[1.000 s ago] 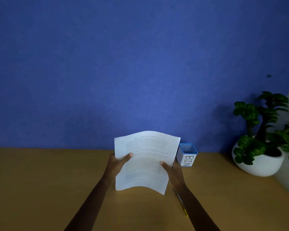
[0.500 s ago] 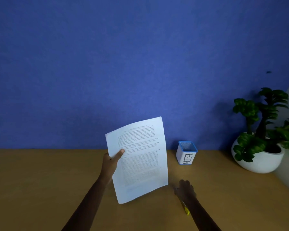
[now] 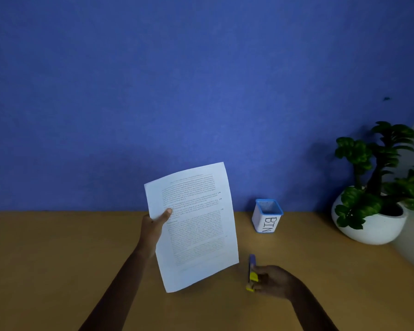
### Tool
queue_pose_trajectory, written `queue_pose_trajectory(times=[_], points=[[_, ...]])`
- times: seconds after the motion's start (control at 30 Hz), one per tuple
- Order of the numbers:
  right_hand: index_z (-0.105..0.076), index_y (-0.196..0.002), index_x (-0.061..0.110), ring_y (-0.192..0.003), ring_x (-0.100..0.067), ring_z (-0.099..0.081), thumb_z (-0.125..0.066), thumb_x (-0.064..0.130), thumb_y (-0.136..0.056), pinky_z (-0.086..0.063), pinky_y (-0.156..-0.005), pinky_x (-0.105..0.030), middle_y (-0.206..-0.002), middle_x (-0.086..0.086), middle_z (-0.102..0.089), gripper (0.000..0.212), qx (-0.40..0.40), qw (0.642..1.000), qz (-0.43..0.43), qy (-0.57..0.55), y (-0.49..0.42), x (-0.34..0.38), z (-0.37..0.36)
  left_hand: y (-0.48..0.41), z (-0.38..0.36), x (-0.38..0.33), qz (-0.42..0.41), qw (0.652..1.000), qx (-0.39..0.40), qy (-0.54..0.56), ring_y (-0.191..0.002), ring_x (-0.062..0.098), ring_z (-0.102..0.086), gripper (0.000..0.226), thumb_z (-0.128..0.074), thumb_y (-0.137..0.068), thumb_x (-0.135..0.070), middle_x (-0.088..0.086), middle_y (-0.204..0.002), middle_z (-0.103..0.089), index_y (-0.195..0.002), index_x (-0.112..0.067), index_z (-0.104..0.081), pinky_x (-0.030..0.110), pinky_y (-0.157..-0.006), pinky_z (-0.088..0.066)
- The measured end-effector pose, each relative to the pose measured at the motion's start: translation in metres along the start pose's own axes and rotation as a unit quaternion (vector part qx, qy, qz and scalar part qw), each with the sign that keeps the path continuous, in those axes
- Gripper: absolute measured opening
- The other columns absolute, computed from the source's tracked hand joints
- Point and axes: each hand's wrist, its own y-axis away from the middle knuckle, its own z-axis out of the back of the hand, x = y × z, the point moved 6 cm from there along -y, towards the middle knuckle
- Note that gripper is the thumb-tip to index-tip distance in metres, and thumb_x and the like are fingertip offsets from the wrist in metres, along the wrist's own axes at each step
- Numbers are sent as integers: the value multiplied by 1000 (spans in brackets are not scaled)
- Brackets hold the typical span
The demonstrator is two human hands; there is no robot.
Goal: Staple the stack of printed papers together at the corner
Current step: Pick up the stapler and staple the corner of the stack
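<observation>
My left hand (image 3: 153, 226) holds the stack of printed papers (image 3: 194, 225) upright above the table, gripping its left edge with the thumb on the front page. The stack tilts a little, its top leaning right. To its lower right, my right hand (image 3: 271, 281) is closed around a small blue and yellow stapler (image 3: 252, 272), which points up and away from me just above the wooden table (image 3: 58, 259). The stapler's jaw is clear of the paper.
A small white container with a blue rim, marked BIN (image 3: 267, 216), stands at the back of the table by the blue wall. A green plant in a white bowl pot (image 3: 368, 220) sits at the far right.
My right hand let go of the papers, dropped to the table and closed on the stapler. My left hand raised and straightened the stack on its own.
</observation>
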Motion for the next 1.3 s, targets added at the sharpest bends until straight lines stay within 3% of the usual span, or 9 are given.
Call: queue_pose_trajectory(times=[0.2, 0.37, 0.47, 0.57, 0.67, 0.87, 1.1, 1.2, 1.3], points=[[-58, -106, -1, -85, -29, -74, -36, 16, -98, -63, -68, -35, -95, -20, -75, 29, 161, 962, 115, -186, 10, 41, -38, -2, -6, -2, 15, 1000, -15, -22, -90, 24, -61, 24, -59, -86, -8, 15, -113, -62, -109, -2, -58, 28, -72, -49], [-75, -91, 4, -94, -26, -72, -51, 20, -81, -62, -74, -35, -101, -16, -75, 30, 246, 927, 195, -203, 35, 75, -80, 3, -16, -10, 12, 1000, -2, -13, -105, 30, -57, 35, -59, -85, -4, 15, -117, -60, -119, 1, -52, 38, -88, -46], [-73, -97, 3, -99, -25, -71, -50, 20, -80, -60, -82, -35, -107, -13, -73, 34, 283, 913, 212, -203, 46, 88, -100, 6, -21, -16, 4, 1000, 10, -13, -98, 22, -57, 33, -59, -85, -3, 9, -111, -59, -117, -2, -53, 33, -84, -48], [-71, -100, 2, -98, -26, -71, -72, 15, -69, -60, -82, -36, -108, -13, -73, 33, 323, 895, 231, -203, 63, 97, -118, 9, -24, -16, 16, 999, 26, -24, -83, 11, -60, 20, -60, -85, -6, 4, -100, -62, -105, -10, -57, 23, -65, -47], [-70, -103, 2, -97, -27, -71, -93, 12, -46, -60, -81, -37, -107, -13, -73, 62, 362, 875, 247, -203, 73, 104, -128, 10, -24, -15, 34, 998, 40, -28, -85, 14, -62, 18, -60, -85, -9, 4, -98, -65, -103, -11, -59, 26, -67, -49], [-74, -97, 6, -91, -23, -73, -95, 15, -41, -62, -73, -31, -98, -13, -76, 60, 360, 881, 235, -198, 74, 102, -135, 14, -26, -21, 27, 999, 44, -12, -97, 24, -60, 29, -59, -85, -3, 9, -110, -61, -114, -4, -57, 25, -70, -49], [-75, -82, 14, -53, -10, -62, -96, 30, -32, -55, -51, -19, -64, -2, -68, 57, 305, 903, 210, -217, 73, 94, -145, 16, -32, -23, 24, 998, 57, -32, -109, 32, -58, 35, -58, -86, -5, 18, -122, -60, -120, -2, -53, 40, -88, -48], [-71, -76, 9, -45, -8, -59, -88, 14, -51, -53, -44, -16, -56, -3, -67, 31, 281, 906, 184, -257, 73, 92, -147, 16, -34, -23, 27, 997, 59, -33, -107, 30, -58, 33, -59, -86, -6, 20, -122, -60, -118, -2, -55, 36, -84, -50], [-70, -70, 9, -43, -8, -60, -73, 21, -61, -55, -46, -15, -54, -3, -68, 15, 250, 924, 177, -229, 76, 93, -150, 15, -35, -24, 29, 997, 56, -32, -110, 31, -57, 34, -59, -85, -5, 20, -124, -60, -119, -1, -55, 38, -89, -47]])
